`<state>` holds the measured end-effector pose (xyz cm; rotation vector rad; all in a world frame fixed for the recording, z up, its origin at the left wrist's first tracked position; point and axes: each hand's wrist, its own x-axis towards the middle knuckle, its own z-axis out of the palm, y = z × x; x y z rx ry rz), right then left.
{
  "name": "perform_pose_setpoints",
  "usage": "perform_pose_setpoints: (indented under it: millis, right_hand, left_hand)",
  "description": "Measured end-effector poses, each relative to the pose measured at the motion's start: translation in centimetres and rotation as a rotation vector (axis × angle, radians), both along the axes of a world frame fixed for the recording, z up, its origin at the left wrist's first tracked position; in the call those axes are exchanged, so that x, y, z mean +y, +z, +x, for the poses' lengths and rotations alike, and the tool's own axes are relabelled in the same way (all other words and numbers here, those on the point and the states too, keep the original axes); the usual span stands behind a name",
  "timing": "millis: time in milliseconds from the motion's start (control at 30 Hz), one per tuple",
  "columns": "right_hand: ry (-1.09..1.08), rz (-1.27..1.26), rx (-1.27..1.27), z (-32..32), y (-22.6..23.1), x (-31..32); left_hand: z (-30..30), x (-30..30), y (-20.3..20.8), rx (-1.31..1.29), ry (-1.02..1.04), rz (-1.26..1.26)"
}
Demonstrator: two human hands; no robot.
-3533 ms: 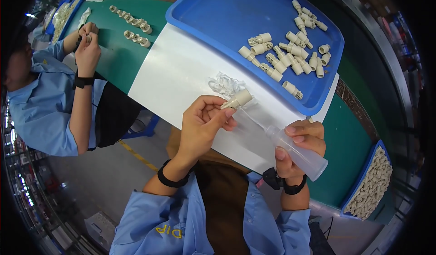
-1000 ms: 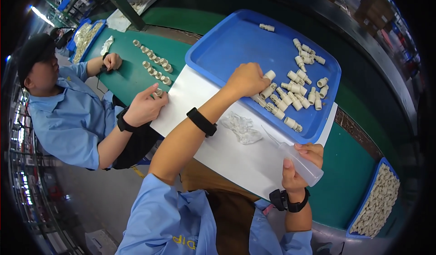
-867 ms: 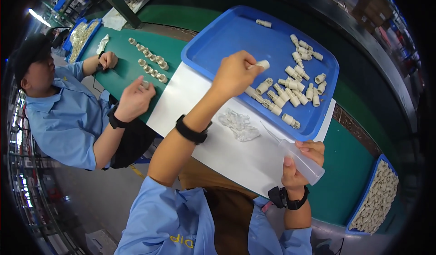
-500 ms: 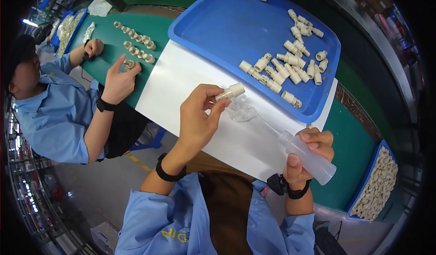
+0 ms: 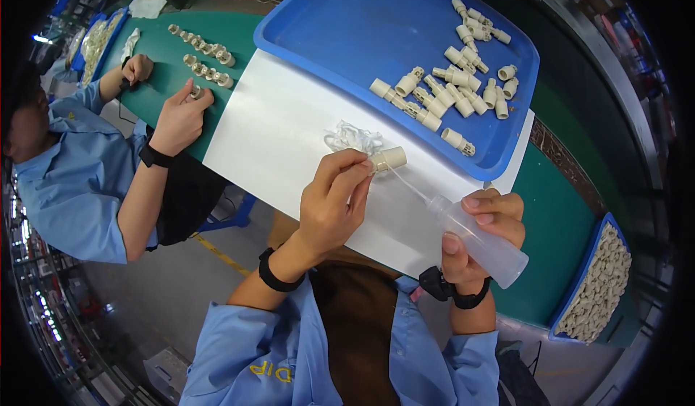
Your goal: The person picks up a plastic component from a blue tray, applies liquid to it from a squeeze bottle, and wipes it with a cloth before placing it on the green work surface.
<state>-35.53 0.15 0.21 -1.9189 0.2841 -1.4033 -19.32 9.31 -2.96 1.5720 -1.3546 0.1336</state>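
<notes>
Between the thumb and fingers of my left hand (image 5: 331, 202) is a cream cylindrical plastic part (image 5: 389, 160), tilted up to the right. My right hand (image 5: 483, 236) is wrapped round a translucent squeeze bottle (image 5: 486, 250) with a long thin nozzle (image 5: 413, 187). The nozzle's tip lies at the side of the cream part; whether it touches cannot be made out. Just behind the part, a crumpled white tissue (image 5: 351, 138) rests on a white sheet (image 5: 268, 127).
Beyond the sheet stands a blue tray (image 5: 347, 26) with several similar parts (image 5: 452, 95). At left a co-worker's hand (image 5: 179, 120) is by rows of parts (image 5: 203, 44) on the green table (image 5: 156, 33). A blue bin (image 5: 559, 319) of small cream pieces (image 5: 597, 290) sits at right.
My left hand has moved right and slightly nearer with the cream part. The bottle has shifted a little left, bringing its nozzle up to the part. The tissue shows more fully now.
</notes>
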Motion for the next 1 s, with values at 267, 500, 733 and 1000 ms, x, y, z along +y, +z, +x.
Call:
perform_pose_setpoints:
  millis: [267,500,733,1000]
  right_hand:
    - [-0.022,-0.008,0.026,0.2,0.1,0.1]
    - [0.003,0.017,0.015,0.0,0.1,0.1]
    - [0.016,0.010,0.012,0.1,0.3,0.3]
    - [0.030,0.013,0.014,0.0,0.2,0.1]
  left_hand:
    - [0.0,0.0,0.3,-0.018,-0.005,-0.026]
    - [-0.1,-0.1,0.3,0.061,0.002,-0.004]
    - [-0.1,0.2,0.7,0.471,-0.051,0.041]
    - [0.0,0.5,2.0,1.126,-0.127,0.172]
